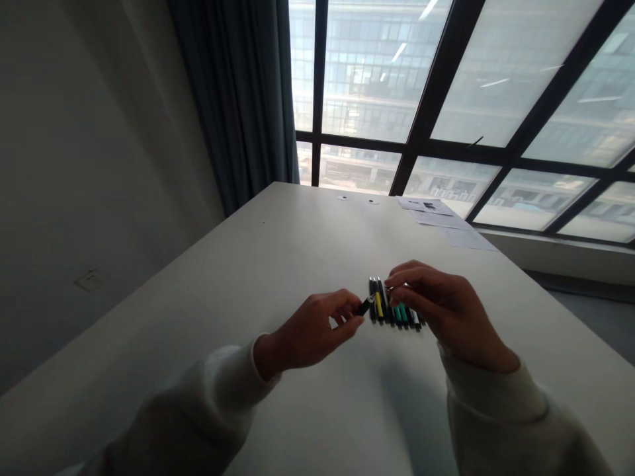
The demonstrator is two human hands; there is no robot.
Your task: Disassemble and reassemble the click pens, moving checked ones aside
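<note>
My left hand pinches a short black pen barrel between thumb and fingertips, its pale end tilted up to the right. Across from it, my right hand is closed, with a small shiny bit showing at the fingertips; what it is I cannot make out. Below and between both hands lies a row of pens, side by side on the white table. Their bodies are mostly black, with yellow, green and white parts on some. My right fingers cover the far ends of several of them.
Printed sheets of paper lie at the table's far right. Two small round white pieces sit near the far edge. Beyond stand a dark curtain and a large framed window. A wall socket is at the left.
</note>
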